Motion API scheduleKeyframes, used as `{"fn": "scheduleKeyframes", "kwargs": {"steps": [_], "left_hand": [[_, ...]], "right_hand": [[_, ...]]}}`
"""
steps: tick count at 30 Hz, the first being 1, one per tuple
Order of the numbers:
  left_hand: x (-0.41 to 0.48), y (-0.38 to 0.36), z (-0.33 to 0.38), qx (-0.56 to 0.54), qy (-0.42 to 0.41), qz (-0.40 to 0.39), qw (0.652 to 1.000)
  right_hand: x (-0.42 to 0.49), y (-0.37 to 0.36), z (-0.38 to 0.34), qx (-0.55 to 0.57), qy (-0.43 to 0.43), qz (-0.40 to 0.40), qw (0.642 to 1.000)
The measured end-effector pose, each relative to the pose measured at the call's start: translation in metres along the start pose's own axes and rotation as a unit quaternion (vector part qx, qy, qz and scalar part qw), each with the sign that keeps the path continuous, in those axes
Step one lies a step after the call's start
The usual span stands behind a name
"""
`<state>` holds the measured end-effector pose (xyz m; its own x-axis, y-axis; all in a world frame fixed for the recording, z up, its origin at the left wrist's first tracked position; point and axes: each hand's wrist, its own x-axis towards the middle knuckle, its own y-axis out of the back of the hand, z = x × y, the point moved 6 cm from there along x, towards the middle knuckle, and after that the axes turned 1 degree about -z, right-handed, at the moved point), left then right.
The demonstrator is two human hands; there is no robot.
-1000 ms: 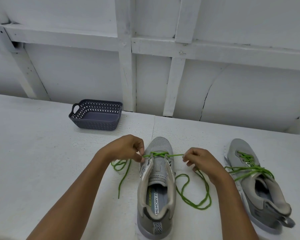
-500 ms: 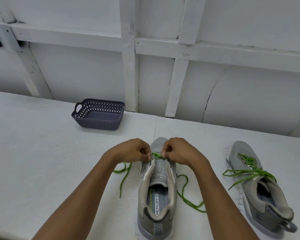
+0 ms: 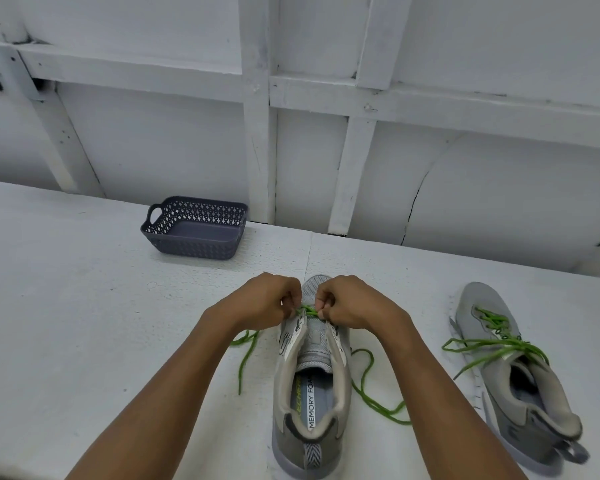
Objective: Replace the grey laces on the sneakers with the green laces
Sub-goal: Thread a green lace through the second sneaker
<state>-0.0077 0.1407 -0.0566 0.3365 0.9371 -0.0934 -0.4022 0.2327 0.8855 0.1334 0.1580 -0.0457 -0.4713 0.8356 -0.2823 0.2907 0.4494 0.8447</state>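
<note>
Head: basket (image 3: 191,249) far-left, laced sneaker (image 3: 548,393) right

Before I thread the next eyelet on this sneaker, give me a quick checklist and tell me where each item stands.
1. Grip: left hand and right hand both pinch the green lace at the front eyelets: ok.
2. Near sneaker upright on the table, heel toward you: ok.
3. Loose ends lie free on either side of it, not knotted: ok.
4. Ends equal in length: cannot tell.
5. Upper eyelets laced: not ok, only the front row carries lace.
6. Second sneaker already laced in green: ok.
</note>
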Motion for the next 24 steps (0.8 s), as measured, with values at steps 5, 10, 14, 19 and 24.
{"fn": "scheduleKeyframes", "kwargs": {"steps": [5, 10, 14, 19, 24], "left_hand": [[-0.001, 0.005, 0.004, 0.052, -0.037, 0.036, 0.997], [-0.004, 0.007, 0.003, 0.036, -0.048, 0.06, 0.996], [-0.003, 0.002, -0.002, 0.01, -0.015, 0.009, 1.0], [-0.005, -0.002, -0.002, -0.053, 0.002, -0.044, 0.998], [-0.005, -0.005, -0.003, -0.099, 0.01, -0.019, 0.995]], "right_hand": [[-0.001, -0.001, 0.003, 0.022, 0.002, 0.008, 1.0], [-0.001, -0.003, 0.006, 0.033, 0.007, 0.007, 0.999], [0.001, -0.003, 0.01, 0.063, 0.005, 0.014, 0.998], [-0.001, 0.003, 0.021, 0.114, 0.003, 0.005, 0.993], [-0.002, 0.004, 0.033, 0.186, -0.017, 0.03, 0.982]]}}
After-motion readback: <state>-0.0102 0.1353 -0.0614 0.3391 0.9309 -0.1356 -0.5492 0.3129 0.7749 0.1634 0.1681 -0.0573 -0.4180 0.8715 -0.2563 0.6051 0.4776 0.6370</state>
